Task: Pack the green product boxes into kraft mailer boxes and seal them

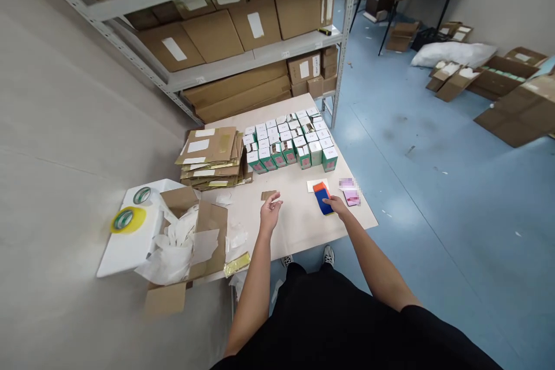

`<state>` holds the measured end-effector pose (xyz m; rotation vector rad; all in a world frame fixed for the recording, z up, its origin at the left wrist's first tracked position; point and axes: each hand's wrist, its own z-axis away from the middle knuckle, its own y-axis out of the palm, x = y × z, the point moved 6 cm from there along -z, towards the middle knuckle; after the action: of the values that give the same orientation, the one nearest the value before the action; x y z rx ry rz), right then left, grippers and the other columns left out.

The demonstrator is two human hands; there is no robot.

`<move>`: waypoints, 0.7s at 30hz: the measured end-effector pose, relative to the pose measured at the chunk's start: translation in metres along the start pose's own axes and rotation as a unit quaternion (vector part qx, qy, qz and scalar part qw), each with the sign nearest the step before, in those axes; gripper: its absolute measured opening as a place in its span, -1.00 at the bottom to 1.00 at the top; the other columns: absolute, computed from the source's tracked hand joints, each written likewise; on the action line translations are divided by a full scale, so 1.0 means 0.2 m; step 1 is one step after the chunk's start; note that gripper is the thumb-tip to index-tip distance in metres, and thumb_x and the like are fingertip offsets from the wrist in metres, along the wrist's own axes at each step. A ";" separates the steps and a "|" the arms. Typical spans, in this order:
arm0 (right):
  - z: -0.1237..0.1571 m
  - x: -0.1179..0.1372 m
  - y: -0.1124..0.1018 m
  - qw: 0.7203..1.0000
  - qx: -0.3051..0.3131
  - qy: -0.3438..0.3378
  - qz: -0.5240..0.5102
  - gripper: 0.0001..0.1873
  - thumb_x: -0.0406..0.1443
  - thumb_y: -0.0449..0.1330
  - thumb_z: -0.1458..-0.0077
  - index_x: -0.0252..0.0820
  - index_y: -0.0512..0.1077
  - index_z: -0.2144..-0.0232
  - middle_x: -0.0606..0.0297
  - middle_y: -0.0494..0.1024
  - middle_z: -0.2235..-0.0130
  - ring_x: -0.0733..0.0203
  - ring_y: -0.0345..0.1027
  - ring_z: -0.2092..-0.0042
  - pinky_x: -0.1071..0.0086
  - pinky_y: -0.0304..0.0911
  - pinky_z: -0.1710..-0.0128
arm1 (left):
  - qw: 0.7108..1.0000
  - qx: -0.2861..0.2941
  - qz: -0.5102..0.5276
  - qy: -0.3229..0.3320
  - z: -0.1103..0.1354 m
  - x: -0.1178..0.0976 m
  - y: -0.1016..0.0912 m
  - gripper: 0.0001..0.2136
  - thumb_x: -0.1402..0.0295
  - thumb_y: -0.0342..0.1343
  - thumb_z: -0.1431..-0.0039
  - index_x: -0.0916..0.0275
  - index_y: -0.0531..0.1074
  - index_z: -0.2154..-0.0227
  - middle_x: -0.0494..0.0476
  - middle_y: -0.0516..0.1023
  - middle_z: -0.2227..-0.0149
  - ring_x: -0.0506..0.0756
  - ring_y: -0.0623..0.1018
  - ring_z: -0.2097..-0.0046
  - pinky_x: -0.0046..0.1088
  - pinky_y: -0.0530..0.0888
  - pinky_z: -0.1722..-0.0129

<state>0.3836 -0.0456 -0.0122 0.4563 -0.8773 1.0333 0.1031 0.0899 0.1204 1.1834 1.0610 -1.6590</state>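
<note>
My right hand [337, 206] grips the near side of a small blue-and-orange box-like object [322, 195], fingers wrapped round its edge. I cannot make out its exact kind. It is just above or on the pale table [295, 229], by a white paper slip [311, 186]. Over the table's middle hovers my left hand [270, 215], its fingers apart and holding nothing. A small brown cardboard piece [267, 195] lies just beyond it. Farther back stand rows of white-and-green boxes [315, 153], some with torn or raised flaps.
Flattened cartons [208, 147] are stacked at the left. An open carton [212, 228] of white wrapping stands near tape rolls [124, 219] on a white foam block [130, 254]. A pink-purple item [351, 196] lies at the right edge. Shelves [255, 60] of cartons rise behind.
</note>
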 end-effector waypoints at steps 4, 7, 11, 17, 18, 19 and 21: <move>0.14 0.40 0.18 0.973 0.132 -0.178 -0.071 -0.56 -0.06 0.45 0.12 -0.16 0.58 0.22 0.22 0.67 0.21 0.01 0.52 0.13 0.16 0.38 0.04 | 0.999 -0.015 -0.003 0.039 0.03 -0.17 -0.01 -0.63 0.19 0.27 -0.16 0.17 0.58 -0.01 0.27 0.59 -0.10 0.19 0.62 -0.01 -0.18 0.49 -0.11; 0.28 0.63 0.25 0.948 0.160 -0.274 -0.028 -0.60 -0.08 0.43 0.03 -0.09 0.61 0.14 0.21 0.66 0.10 -0.02 0.50 0.06 0.09 0.34 -0.05 | 0.994 -0.028 -0.024 0.100 0.07 -0.40 -0.04 -0.64 0.19 0.25 -0.20 0.15 0.58 -0.03 0.26 0.57 -0.11 0.19 0.58 -0.04 -0.24 0.51 -0.06; 0.43 0.83 0.32 0.926 0.145 -0.347 0.041 -0.62 -0.10 0.40 -0.05 -0.02 0.62 0.07 0.25 0.65 0.06 -0.06 0.46 0.01 0.09 0.29 -0.11 | 0.980 0.005 -0.045 0.193 0.16 -0.72 -0.04 -0.63 0.19 0.26 -0.23 0.08 0.58 -0.09 0.22 0.50 -0.19 0.23 0.52 -0.15 -0.25 0.51 -0.07; 0.54 0.95 0.43 0.914 0.138 -0.376 0.062 -0.62 -0.06 0.43 0.00 -0.04 0.64 0.13 0.19 0.66 0.10 -0.11 0.45 0.04 0.06 0.33 -0.09 | 0.960 0.073 -0.102 0.251 0.27 -0.94 -0.10 -0.78 0.17 0.29 -0.23 0.06 0.69 0.12 0.17 0.65 0.03 0.28 0.52 -0.15 -0.02 0.39 -0.27; 0.55 0.97 0.44 0.910 0.139 -0.386 0.065 -0.62 -0.05 0.44 0.01 -0.04 0.64 0.15 0.17 0.66 0.10 -0.11 0.46 0.04 0.05 0.33 -0.09 | 0.961 0.080 -0.102 0.244 0.27 -0.94 -0.12 -0.80 0.16 0.32 -0.20 0.05 0.70 0.16 0.17 0.66 0.07 0.29 0.53 -0.13 -0.02 0.41 -0.25; 0.56 0.98 0.46 0.904 0.142 -0.398 0.069 -0.63 -0.05 0.44 0.00 -0.03 0.64 0.15 0.16 0.66 0.10 -0.12 0.46 0.04 0.04 0.34 -0.09 | 0.963 0.086 -0.100 0.235 0.27 -0.94 -0.15 -0.80 0.15 0.34 -0.17 0.04 0.71 0.19 0.16 0.66 0.11 0.30 0.53 -0.11 -0.02 0.42 -0.23; 0.58 1.01 0.50 0.893 0.150 -0.417 0.081 -0.66 -0.06 0.42 -0.03 -0.02 0.64 0.15 0.16 0.66 0.09 -0.12 0.47 0.04 0.03 0.34 -0.10 | 0.966 0.088 -0.096 0.221 0.27 -0.92 -0.19 -0.81 0.12 0.38 -0.12 0.04 0.71 0.24 0.16 0.66 0.16 0.30 0.54 -0.07 -0.05 0.44 -0.20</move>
<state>0.2942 0.0298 0.2136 1.1560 -1.5414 1.1376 0.0931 0.0775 0.3160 1.6668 1.3570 -1.7045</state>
